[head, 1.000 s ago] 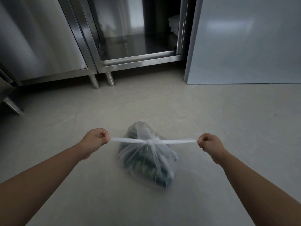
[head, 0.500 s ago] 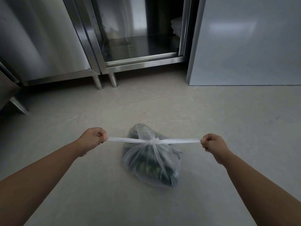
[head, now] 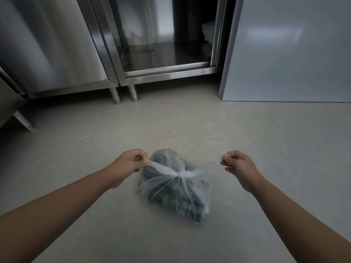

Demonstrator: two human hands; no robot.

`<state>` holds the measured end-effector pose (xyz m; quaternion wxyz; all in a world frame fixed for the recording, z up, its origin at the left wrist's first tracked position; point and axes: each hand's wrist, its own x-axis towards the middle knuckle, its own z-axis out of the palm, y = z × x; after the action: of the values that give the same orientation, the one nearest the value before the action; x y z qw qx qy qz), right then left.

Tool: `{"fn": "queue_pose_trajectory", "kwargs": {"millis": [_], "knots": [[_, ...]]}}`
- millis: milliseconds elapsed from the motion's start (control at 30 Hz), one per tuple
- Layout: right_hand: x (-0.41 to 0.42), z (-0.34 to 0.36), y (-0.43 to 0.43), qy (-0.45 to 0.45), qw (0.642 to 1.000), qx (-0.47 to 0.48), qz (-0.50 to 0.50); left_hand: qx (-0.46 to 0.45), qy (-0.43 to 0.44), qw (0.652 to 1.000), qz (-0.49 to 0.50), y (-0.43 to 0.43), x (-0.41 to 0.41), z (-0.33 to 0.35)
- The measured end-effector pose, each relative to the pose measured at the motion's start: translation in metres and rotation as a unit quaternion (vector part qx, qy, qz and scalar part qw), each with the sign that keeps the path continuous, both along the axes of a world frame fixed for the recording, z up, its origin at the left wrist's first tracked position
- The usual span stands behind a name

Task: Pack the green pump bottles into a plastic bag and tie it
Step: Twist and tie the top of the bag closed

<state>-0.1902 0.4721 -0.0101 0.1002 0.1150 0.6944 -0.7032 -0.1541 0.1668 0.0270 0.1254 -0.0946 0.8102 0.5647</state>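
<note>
The clear plastic bag (head: 174,188) is knotted at its top and laid on the floor; green pump bottles (head: 171,200) are seen inside.

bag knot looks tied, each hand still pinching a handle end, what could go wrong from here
1. The plastic bag is thin, and the left hand and right hand each pinch a handle end; a hard pull could tear the film at the knot.
2. The knot looks small, so it may slip under load.
3. The green pump bottles bulge low; lifting by one handle could stretch it.
</note>
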Motion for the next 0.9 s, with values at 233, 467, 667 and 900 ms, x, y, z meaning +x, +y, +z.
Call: {"fn": "queue_pose_trajectory", "kwargs": {"millis": [233, 467, 667, 900], "knots": [[0.003, 0.023, -0.015, 0.039, 0.997, 0.018, 0.058, 0.059, 0.013, 0.998, -0.010, 0.033, 0.004, 0.003], [0.011, 0.038, -0.032, 0.101, 0.985, 0.058, 0.126, 0.088, 0.040, 0.995, -0.009, 0.055, 0.012, 0.011], [0.020, 0.042, -0.052, 0.124, 0.975, 0.040, 0.182, 0.127, 0.020, 0.992, 0.011, 0.067, 0.018, 0.009], [0.025, 0.038, -0.065, 0.124, 0.972, 0.028, 0.196, 0.185, -0.014, 0.982, 0.042, 0.077, 0.022, 0.008]]}}
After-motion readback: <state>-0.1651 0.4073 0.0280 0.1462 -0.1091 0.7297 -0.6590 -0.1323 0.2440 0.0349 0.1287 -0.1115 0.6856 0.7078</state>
